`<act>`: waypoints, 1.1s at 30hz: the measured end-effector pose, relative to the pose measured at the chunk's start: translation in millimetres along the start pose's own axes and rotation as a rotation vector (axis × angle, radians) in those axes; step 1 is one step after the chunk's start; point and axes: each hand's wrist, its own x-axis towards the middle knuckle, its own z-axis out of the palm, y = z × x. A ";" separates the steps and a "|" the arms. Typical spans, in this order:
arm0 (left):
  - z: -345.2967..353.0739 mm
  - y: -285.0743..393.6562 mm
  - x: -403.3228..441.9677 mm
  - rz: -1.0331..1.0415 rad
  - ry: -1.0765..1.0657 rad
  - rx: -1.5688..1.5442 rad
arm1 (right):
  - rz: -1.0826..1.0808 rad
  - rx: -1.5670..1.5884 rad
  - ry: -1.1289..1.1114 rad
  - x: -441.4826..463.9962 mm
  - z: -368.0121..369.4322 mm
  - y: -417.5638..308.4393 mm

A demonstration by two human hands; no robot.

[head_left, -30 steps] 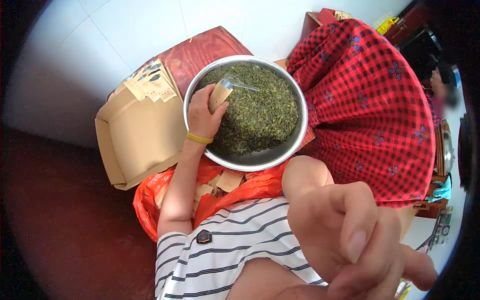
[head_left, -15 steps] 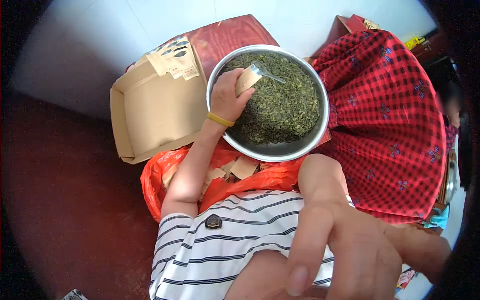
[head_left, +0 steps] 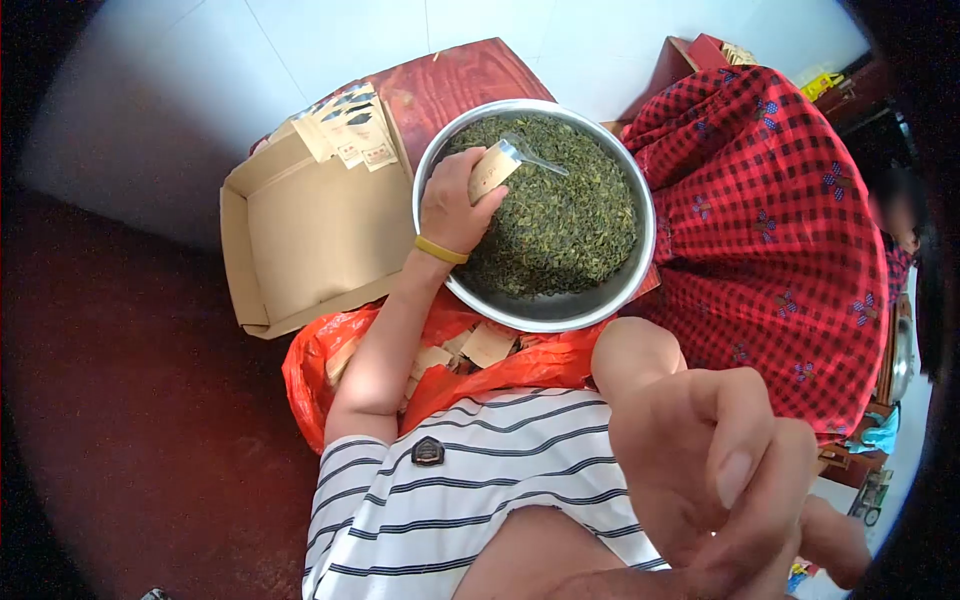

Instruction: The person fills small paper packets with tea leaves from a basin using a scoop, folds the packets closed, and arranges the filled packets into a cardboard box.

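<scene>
My left hand (head_left: 455, 205), with a yellow band at its wrist, grips a small tan paper packet (head_left: 490, 172) over a metal basin (head_left: 423, 180). The packet is tilted, its silvery mouth facing the basin's middle. A clear plastic scoop (head_left: 540, 157) is at that mouth, above the dark green dried leaves (head_left: 570, 225); whether it touches the packet is unclear. Large in the foreground at the lower right, my right hand (head_left: 725, 465) has loosely bent fingers, somewhat apart, and nothing visible in them.
An open cardboard tray (head_left: 325, 235) with printed packets (head_left: 350, 125) at its upper edge lies left of the basin on a reddish wooden surface (head_left: 455, 75). Below is a red plastic bag (head_left: 315, 385) of tan packets. Red checked cloth (head_left: 760, 240) spreads right; a person (head_left: 900, 215) is beyond.
Basin and tray have shifted right in view since the first frame. My left hand keeps its hold on the packet. My right hand's fingers stretched downward half a second ago and are bent now.
</scene>
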 end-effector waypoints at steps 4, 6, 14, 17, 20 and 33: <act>5.3 -4.5 -0.6 0.028 0.026 0.050 | 0.219 0.033 0.087 3.4 7.7 8.3; -0.8 2.4 0.4 -0.040 -0.011 0.062 | 0.349 0.178 0.159 12.6 20.4 9.9; -1.0 -1.7 -2.6 -0.038 0.027 0.004 | 0.661 0.481 0.298 18.4 22.0 4.1; 0.7 -1.5 -2.4 -0.037 0.030 -0.006 | 0.644 0.504 0.306 22.7 39.0 17.9; 0.3 -1.6 -2.6 -0.060 0.024 -0.004 | 0.626 0.531 0.319 16.7 22.1 -4.9; 0.9 -1.9 -2.4 -0.007 0.057 -0.035 | 0.454 0.494 0.361 37.8 65.9 69.7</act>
